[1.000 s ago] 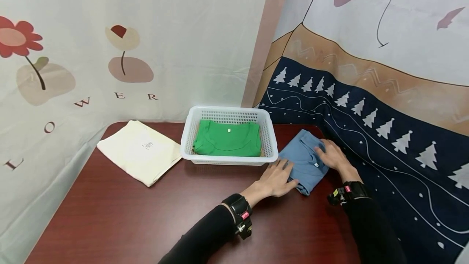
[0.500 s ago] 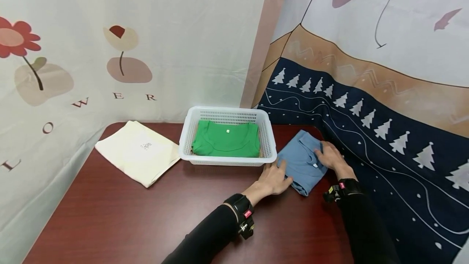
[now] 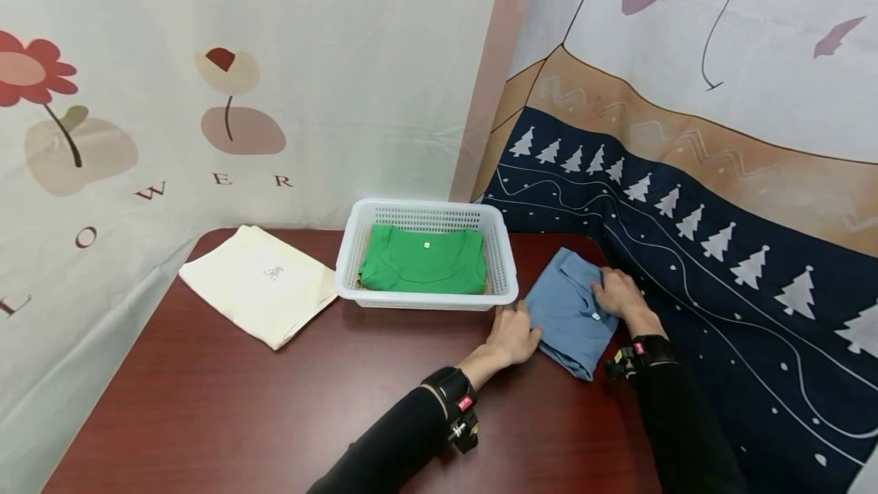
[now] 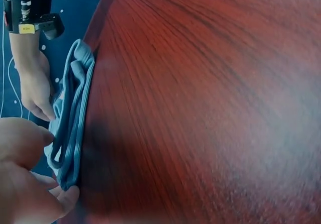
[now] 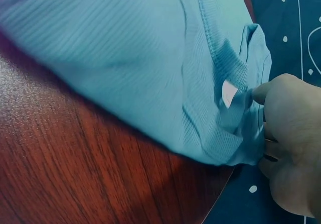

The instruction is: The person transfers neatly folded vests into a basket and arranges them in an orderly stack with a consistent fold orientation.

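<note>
A folded light-blue shirt (image 3: 568, 311) with a ribbed neckline and a small white tag lies at the table's right side. My left hand (image 3: 513, 335) grips its left edge; in the left wrist view the thumb and fingers (image 4: 70, 196) stand on either side of the folded layers. At the opposite edge, near the tag (image 5: 228, 93), my right hand (image 3: 620, 296) pinches the cloth, thumb on top and the other fingers lower down. The right wrist view shows the near part of the shirt (image 5: 125, 58) raised a little off the wood.
Left of the shirt, a white plastic basket (image 3: 428, 300) holds a folded green shirt (image 3: 425, 261). A folded cream cloth (image 3: 257, 284) with a small print lies farther left. A dark-blue patterned curtain (image 3: 686, 280) hangs against the table's right edge.
The blue shirt has shifted slightly right and toward me. My left hand's fingers, earlier spread flat over its left side, are now drawn in around that edge. The right hand stays nearly still.
</note>
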`<state>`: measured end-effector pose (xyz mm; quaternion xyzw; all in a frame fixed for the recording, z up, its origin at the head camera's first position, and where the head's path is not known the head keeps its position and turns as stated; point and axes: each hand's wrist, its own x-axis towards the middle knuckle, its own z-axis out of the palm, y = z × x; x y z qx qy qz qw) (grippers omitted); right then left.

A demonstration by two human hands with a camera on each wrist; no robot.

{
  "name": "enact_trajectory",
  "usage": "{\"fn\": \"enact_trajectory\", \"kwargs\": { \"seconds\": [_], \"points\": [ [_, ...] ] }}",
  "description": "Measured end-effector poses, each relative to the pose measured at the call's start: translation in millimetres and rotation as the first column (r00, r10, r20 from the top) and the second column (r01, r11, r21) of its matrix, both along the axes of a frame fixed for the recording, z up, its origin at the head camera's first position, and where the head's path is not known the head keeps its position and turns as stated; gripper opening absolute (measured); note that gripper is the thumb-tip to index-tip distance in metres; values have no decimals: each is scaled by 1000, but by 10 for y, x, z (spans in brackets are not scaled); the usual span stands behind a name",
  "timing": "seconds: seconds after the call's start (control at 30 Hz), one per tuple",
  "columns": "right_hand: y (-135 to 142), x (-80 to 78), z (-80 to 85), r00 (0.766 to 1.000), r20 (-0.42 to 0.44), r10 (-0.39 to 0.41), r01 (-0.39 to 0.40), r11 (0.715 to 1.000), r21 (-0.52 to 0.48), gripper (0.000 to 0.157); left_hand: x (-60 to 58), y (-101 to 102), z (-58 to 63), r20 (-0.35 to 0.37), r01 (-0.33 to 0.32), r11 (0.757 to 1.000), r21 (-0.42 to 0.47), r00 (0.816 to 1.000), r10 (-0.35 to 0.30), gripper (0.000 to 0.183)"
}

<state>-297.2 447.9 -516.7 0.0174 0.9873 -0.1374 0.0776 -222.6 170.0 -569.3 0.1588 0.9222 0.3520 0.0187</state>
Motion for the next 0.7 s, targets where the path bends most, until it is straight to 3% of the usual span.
{"fn": "enact_trajectory", "kwargs": {
  "seconds": [0.13, 0.3, 0.43, 0.57, 0.7],
  "points": [
    [-3, 24, 10, 1000, -5, 1, -1, 1000, 23, 62, -85, 81, -217, -14, -56, 998, 13, 998, 56, 43],
    [-9, 61, 41, 1000, -16, 15, -15, 1000, 22, 59, -126, 60, -247, 70, -99, 995, 6, 993, 98, 36],
    [-8, 102, 70, 1000, -8, 20, -20, 1000, 2, 60, -107, -3, -172, 135, -93, 996, 3, 987, 91, 36],
    [9, 136, 76, 1000, 9, 20, -20, 1000, -18, 64, -34, -81, -79, 130, -91, 996, 21, 988, 88, 40],
    [22, 164, 68, 1000, 11, 24, -24, 999, -25, 68, 117, -244, 160, 128, -67, 996, 50, 990, 61, 45]
  ]
}}
